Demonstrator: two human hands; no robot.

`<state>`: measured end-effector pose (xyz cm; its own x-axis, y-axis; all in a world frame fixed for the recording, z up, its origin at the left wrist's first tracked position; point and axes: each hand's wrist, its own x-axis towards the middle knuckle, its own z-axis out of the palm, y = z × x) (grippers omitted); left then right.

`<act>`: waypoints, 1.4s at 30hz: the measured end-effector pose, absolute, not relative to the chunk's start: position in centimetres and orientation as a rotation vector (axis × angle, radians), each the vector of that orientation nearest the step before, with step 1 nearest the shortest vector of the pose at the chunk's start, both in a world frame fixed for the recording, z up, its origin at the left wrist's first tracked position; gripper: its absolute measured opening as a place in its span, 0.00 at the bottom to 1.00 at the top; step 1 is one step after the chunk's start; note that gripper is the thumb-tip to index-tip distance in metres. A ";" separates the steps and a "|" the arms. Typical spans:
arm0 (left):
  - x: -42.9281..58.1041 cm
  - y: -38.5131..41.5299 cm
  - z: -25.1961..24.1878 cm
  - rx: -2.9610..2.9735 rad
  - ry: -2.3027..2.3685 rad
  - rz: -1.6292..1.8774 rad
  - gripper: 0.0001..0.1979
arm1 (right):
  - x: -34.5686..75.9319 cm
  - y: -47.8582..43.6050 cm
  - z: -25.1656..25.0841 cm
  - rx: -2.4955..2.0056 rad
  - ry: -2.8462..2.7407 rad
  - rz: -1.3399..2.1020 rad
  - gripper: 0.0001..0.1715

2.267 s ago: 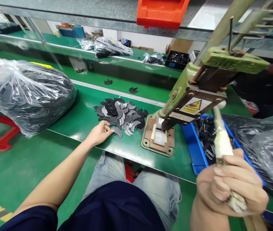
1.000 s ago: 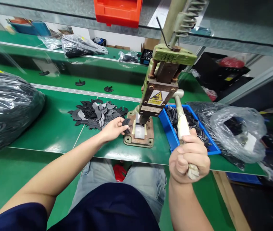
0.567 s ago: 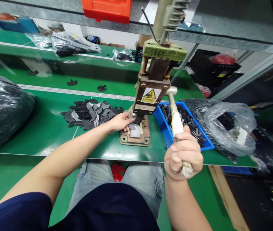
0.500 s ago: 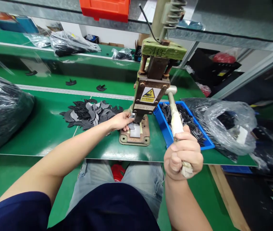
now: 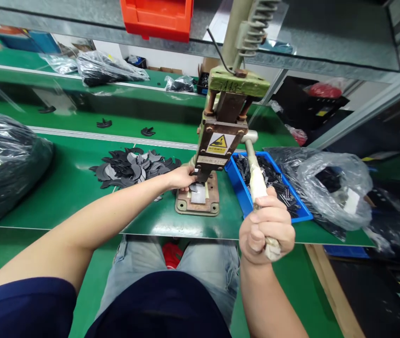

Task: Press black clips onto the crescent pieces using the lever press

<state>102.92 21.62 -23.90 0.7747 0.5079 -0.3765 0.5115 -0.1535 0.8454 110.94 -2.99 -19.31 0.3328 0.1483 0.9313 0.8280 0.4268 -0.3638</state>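
Note:
My left hand (image 5: 183, 178) is closed on a small dark curved piece (image 5: 193, 187) at the metal base plate (image 5: 182, 206) of a hand press (image 5: 222, 126). The piece lies flat over the pale square (image 5: 198, 195) on that base, under the ram; my fingertips are partly hidden behind the ram. My right hand (image 5: 268, 225) is wrapped round the lower end of the taped press lever (image 5: 258, 178), held to the right of the press. Left of the base spreads a heap of black and grey crescent-shaped pieces (image 5: 136, 170).
Right of the press stands a blue bin (image 5: 237, 195) of dark parts, with an open clear plastic bag (image 5: 337, 188) beyond it. A large bag (image 5: 6, 169) fills the table's left end. An orange bin (image 5: 157, 21) sits on the shelf overhead. Several dark parts lie on the conveyor behind.
My left hand has moved slightly in under the ram, and the dark piece, tilted before, now lies flatter on the base. My right hand keeps its grip on the lever. The view has shifted slightly.

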 end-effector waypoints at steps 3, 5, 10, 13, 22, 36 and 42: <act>102.0 21.8 -23.5 1.649 0.761 0.068 0.12 | 111.4 -3.1 -19.3 -1.053 -1.213 -0.599 0.13; 100.3 22.4 -23.1 1.490 0.676 0.188 0.15 | 111.6 -3.2 -19.3 -1.041 -1.233 -0.604 0.13; 91.8 23.3 -23.5 1.839 0.761 0.624 0.20 | 111.7 -3.0 -19.4 -1.041 -1.208 -0.588 0.15; 86.6 21.4 -25.7 2.453 0.870 0.690 0.19 | 111.6 -2.3 -19.6 -1.012 -1.183 -0.634 0.19; 82.1 14.3 -30.3 2.854 0.658 0.475 0.29 | 111.6 -1.1 -19.8 -0.930 -1.103 -0.704 0.24; 81.6 12.6 -31.4 2.853 0.230 0.506 0.13 | 111.3 -1.9 -19.6 -0.987 -1.115 -0.665 0.22; 84.1 15.2 -28.7 2.630 0.357 0.426 0.12 | 111.3 -2.1 -19.5 -1.006 -1.149 -0.652 0.18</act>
